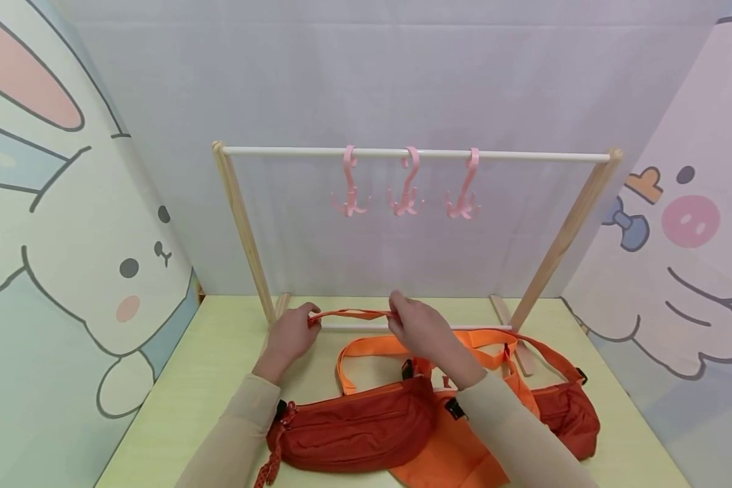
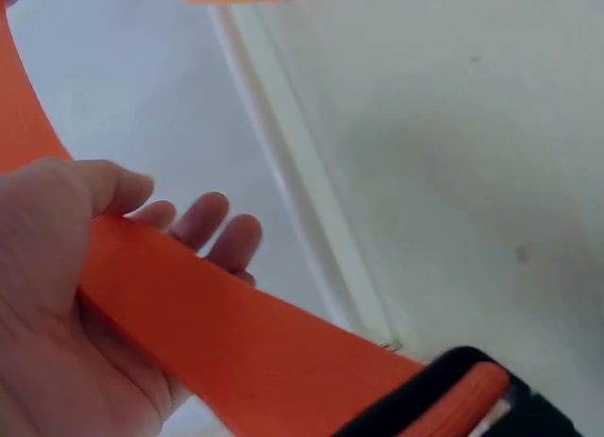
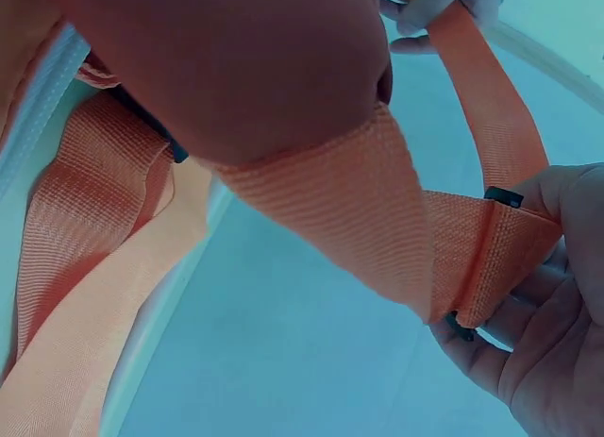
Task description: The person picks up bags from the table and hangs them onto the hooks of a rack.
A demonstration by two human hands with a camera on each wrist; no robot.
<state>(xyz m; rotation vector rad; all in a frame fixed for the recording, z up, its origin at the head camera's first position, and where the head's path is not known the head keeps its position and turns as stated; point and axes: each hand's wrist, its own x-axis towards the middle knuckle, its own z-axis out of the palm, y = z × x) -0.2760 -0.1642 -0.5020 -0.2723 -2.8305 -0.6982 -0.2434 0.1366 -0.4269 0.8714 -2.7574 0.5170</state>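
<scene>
A dark red waist bag [image 1: 354, 434] with a braided cord at its left end lies at the front. My left hand [image 1: 291, 335] holds its red-orange strap [image 1: 355, 314], raised above the table, with the thumb over the band and the fingers behind it, as the left wrist view shows. My right hand [image 1: 423, 329] grips the strap's other stretch at a black slider [image 3: 504, 197]. Beneath the right forearm lies a bright orange bag [image 1: 457, 451], partly hidden, and its wide orange strap [image 1: 372, 346] loops behind. Another dark red bag [image 1: 570, 415] rests at the right.
Behind the bags stands a rack with wooden posts [image 1: 244, 230] and a white top rod [image 1: 280, 151]. Three pink hooks, the left one [image 1: 350, 186], the middle one [image 1: 407, 186] and the right one [image 1: 465, 186], hang from it. A lower rod [image 1: 354, 327] runs close behind the hands.
</scene>
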